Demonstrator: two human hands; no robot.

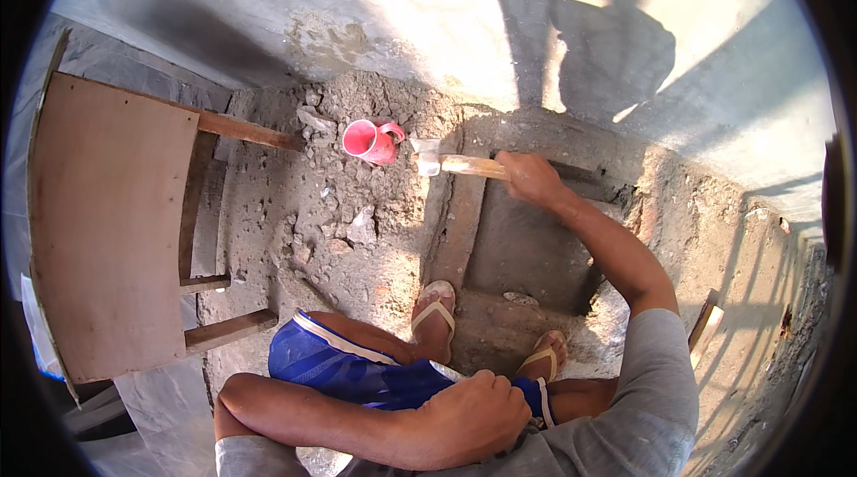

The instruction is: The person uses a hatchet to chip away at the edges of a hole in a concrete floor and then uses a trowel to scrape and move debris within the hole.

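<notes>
My right hand point(531, 178) is wrapped round the wooden handle of a hammer point(473, 165). The hammer's pale metal head point(428, 158) points left, over the rim of a rectangular pit point(457, 218) with a grey, wet-looking bottom. Just left of the head, a pink mug point(370, 143) lies tilted on the rubble, its mouth toward the left. My left hand point(482, 414) rests closed over my lap, its fingers curled under; whatever they hold, if anything, is hidden.
Broken stones point(361, 225) and loose soil cover the ground left of the pit. A plywood panel on wooden legs point(116, 227) stands at the left. A rough wall point(402, 13) closes off the far side. At the right lies a wood piece point(706, 331). My sandalled feet are at the pit's near edge.
</notes>
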